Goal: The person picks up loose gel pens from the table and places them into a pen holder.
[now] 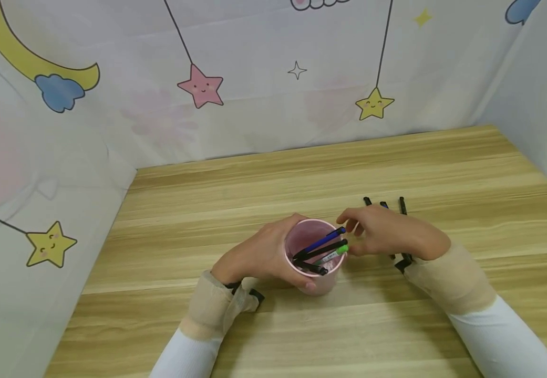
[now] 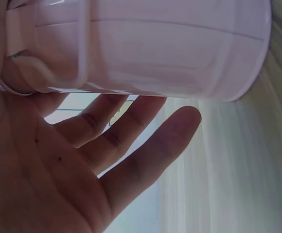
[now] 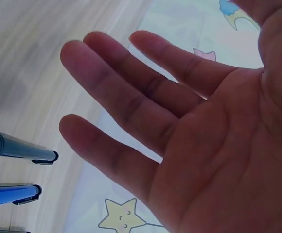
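My left hand [image 1: 264, 252] grips a pink plastic cup [image 1: 324, 286] from its left side, thumb at the front and the other fingers reaching behind it. A looped handle [image 2: 84, 43] shows on the cup's side in the left wrist view. Inside lean a blue pen [image 1: 320, 242], a green-tipped pen [image 1: 332, 255] and two black pens, one of them near the front rim [image 1: 312, 268]. To the right of the cup is my right hand [image 1: 386, 231], fingers loosely bent, nothing in it. Its palm [image 3: 219, 160] shows bare in the right wrist view.
Three pens lie on the wooden table under and behind my right hand: a black one [image 1: 403, 206], a blue one [image 3: 9, 195] and a grey-looking one [image 3: 24, 145]. Printed cloth walls [image 1: 254, 126] bound the table at the back and both sides.
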Motion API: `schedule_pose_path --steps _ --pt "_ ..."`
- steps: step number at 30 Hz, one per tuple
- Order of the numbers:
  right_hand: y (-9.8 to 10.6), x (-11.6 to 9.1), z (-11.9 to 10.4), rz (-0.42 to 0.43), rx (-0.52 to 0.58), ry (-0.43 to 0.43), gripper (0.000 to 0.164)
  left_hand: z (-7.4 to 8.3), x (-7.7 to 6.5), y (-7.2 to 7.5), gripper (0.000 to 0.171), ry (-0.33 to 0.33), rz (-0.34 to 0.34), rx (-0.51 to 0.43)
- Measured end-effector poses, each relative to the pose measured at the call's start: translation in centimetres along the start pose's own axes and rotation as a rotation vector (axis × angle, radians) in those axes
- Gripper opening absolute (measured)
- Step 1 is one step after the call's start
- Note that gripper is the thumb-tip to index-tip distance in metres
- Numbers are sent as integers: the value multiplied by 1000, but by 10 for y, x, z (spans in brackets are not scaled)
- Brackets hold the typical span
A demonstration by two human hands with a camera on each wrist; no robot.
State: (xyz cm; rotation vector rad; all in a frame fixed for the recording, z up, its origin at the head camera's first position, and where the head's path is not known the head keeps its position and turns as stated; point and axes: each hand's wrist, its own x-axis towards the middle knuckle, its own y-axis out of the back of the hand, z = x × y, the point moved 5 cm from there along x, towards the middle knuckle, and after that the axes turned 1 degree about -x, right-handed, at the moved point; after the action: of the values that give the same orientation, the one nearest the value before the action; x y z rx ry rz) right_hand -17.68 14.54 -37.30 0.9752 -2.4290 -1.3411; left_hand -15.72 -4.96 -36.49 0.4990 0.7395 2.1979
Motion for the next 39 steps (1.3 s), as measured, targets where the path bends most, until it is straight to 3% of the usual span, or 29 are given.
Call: schedule_pose_path --steps 9,15,21,28,33,39 --pt "11 -1 1 89 -88 -39 43 30 -1 9 79 -42 -24 -106" --pt "16 -1 4 162 -153 -82 41 30 1 8 81 -41 -38 -140" --pt "21 -2 11 188 -207 -179 46 27 1 7 83 -39 -41 -174" --pt "23 -4 17 171 -242 -221 47 25 6 1 78 -141 -65 -259" --pt "24 -6 20 173 -265 -281 30 26 6 1 78 -127 -68 -238" --pt "22 -8 25 145 -277 -315 28 21 3 2 81 -101 -29 -139"
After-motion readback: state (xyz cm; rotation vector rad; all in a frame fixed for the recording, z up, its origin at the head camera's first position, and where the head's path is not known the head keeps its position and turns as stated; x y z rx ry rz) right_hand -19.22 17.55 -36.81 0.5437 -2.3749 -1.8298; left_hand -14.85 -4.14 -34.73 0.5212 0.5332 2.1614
